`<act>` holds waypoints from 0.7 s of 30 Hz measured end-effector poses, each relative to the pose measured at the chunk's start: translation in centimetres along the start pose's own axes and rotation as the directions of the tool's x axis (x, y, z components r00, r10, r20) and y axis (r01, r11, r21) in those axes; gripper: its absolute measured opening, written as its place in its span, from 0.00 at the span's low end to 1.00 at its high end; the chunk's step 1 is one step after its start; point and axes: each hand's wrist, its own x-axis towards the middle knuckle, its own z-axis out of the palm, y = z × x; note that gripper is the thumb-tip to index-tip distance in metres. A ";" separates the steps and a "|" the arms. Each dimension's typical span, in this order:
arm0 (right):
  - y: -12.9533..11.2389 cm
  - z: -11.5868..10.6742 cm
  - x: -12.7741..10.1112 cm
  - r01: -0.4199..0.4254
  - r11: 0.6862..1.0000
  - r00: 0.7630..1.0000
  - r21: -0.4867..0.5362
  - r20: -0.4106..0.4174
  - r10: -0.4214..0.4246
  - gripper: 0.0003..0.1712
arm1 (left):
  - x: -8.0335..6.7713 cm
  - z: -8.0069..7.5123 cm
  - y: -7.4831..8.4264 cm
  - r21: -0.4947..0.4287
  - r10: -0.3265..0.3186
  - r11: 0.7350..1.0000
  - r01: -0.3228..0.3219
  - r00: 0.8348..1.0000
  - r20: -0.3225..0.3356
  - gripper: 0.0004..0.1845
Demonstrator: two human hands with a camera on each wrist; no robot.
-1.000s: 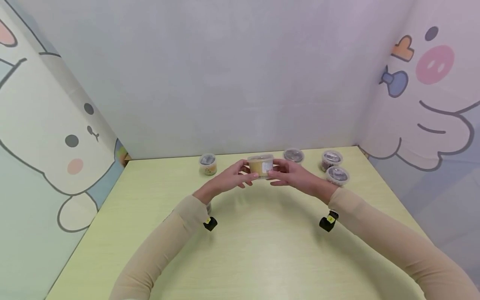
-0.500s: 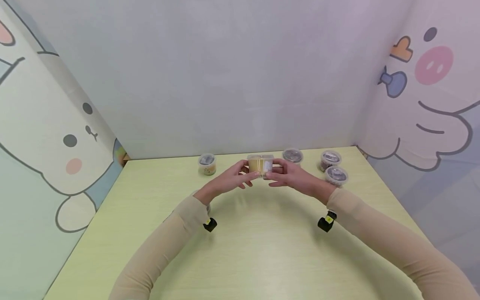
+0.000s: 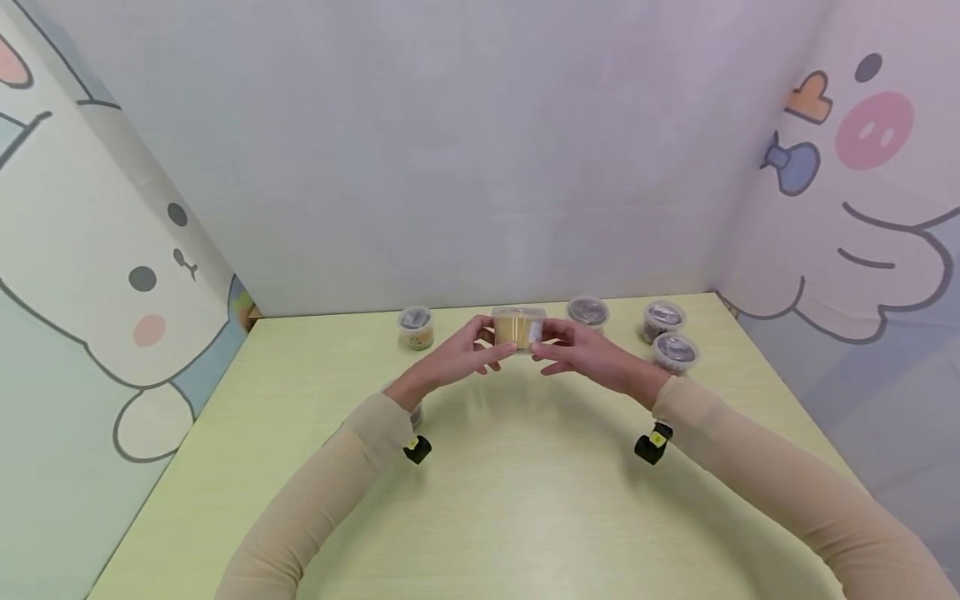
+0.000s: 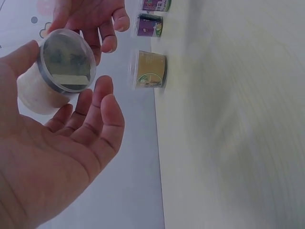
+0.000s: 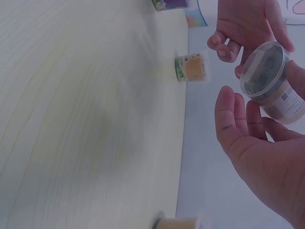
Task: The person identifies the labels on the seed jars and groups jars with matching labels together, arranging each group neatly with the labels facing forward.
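Note:
Between my two hands, above the far part of the table, is a small round plastic tub (image 3: 517,327) with a clear lid, a yellow-gold wrap and a white sticker. My left hand (image 3: 467,352) grips its left side, thumb across the front. On the opposite side my right hand (image 3: 588,354) pinches it with thumb and fingers, close to the sticker. Both wrist views show a dark, see-through round end of the tub (image 4: 66,62), and the right wrist view shows printed lines and a code on the sticker (image 5: 288,102). Fingers behind the tub are partly hidden.
Similar lidded tubs stand around: an orange-patterned tub (image 3: 416,327) at back left, a tub (image 3: 587,310) behind my right hand, two purple ones (image 3: 663,319) at right. Another tub (image 3: 417,415) is mostly hidden by my left wrist. A pale wall (image 3: 480,167) borders the table (image 3: 510,500).
The tub has turned a little between my fingers: its white sticker has shifted toward the right edge and looks narrower. Both hands stay in nearly the same place.

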 end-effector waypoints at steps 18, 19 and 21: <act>0.1 0.3 -0.1 -0.048 0.997 0.999 0.064 -0.010 0.049 0.44 | 0.1 0.2 -0.4 0.033 0.008 0.999 -0.011 0.998 0.065 0.34; 0.0 0.4 -0.1 -0.051 0.996 0.999 0.070 -0.004 0.051 0.45 | 0.1 0.2 -0.4 0.041 0.008 0.999 -0.011 0.998 0.066 0.34; -0.1 0.4 -0.1 -0.053 0.996 0.999 0.078 0.003 0.053 0.46 | 0.2 0.1 -0.5 0.056 0.008 0.998 -0.012 0.998 0.070 0.34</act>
